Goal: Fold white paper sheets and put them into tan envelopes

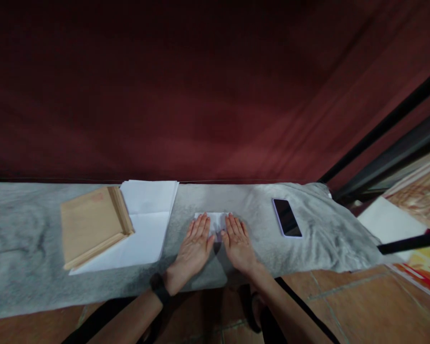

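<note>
L hand (194, 247) & R hand (239, 247) are lying flat, palms down, on opp. sides of the small white paper (217, 220), which is resting on the bench (258, 203) btwn sheets (148, 231) & phone (287, 218), so pressing evenly w/o sliding is prob. keeping creases crisp.

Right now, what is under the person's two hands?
A small white paper on the grey cloth, its middle showing. The left hand and right hand cover parts of its sides, so any creases there are hidden.
</note>
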Available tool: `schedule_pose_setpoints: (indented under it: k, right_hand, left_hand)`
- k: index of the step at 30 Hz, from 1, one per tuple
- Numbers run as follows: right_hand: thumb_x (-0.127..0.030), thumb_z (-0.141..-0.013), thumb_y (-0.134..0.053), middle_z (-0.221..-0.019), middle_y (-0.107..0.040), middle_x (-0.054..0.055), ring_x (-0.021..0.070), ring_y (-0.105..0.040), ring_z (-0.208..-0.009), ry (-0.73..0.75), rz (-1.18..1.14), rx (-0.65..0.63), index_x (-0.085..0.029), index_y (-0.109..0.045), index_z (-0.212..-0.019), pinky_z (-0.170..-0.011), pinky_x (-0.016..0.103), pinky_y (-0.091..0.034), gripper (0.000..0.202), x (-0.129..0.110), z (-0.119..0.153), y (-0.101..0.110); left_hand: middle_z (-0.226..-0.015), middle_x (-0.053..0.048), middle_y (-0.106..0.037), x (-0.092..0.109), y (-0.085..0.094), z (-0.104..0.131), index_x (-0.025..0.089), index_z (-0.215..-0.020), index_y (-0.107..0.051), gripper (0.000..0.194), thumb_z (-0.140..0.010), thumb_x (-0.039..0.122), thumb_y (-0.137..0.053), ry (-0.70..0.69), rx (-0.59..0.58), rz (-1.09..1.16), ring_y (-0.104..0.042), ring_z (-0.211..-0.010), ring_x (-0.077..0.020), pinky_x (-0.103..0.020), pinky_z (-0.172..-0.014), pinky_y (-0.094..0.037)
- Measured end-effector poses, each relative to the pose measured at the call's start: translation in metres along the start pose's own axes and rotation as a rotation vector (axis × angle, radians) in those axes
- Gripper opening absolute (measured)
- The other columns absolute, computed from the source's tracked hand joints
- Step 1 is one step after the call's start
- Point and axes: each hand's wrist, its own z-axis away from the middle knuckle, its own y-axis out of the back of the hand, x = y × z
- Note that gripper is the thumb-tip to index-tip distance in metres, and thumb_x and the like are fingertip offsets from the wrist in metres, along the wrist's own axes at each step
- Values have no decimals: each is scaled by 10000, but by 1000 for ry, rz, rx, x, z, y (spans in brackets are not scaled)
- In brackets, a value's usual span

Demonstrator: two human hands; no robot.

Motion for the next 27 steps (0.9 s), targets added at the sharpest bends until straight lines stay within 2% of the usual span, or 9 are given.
schedule_pose_setpoints:
  k: [4,11,18,27]
  right_hand:
    - [-375,-1073,-265,-1578,-389,83,232,-337,-1478,29,-65,-41,-153,-390,-1523,-1210,455,-269,517,-10,-8,-2]
    - [-383,-1074,-278,-1551,-437,106,234,-346,-1473,18,-60,-45,-160,-411,-1514,-1201,463,-270,511,-12,-17,-8]
    - [-424,-1059,-334,-1529,-468,122,264,-409,-1432,-19,-8,46,-121,-458,-1485,-1195,446,-258,537,-4,-18,-15]
    - [-452,-1050,-335,-1554,-427,135,285,-393,-1437,-61,43,44,-111,-423,-1505,-1186,477,-281,575,12,-16,-17]
  left_hand:
    - [-1571,-166,-399,12,-12,-8,51,-1513,-358,555,-992,226,-281,-76,-28,17,-302,-1493,-243,-472,-1210,-301]
    - [-1570,-157,-404,9,-25,-21,63,-1522,-351,574,-964,173,-276,-41,-44,-24,-311,-1490,-237,-465,-1209,-295]
    - [-1546,-188,-427,-1,-22,-24,27,-1483,-413,555,-983,245,-309,-2,-3,-58,-332,-1480,-268,-481,-1210,-283]
    - [-1534,-228,-421,-8,-18,-17,14,-1468,-429,625,-1012,427,-317,130,14,-100,-367,-1460,-308,-495,-1180,-328]
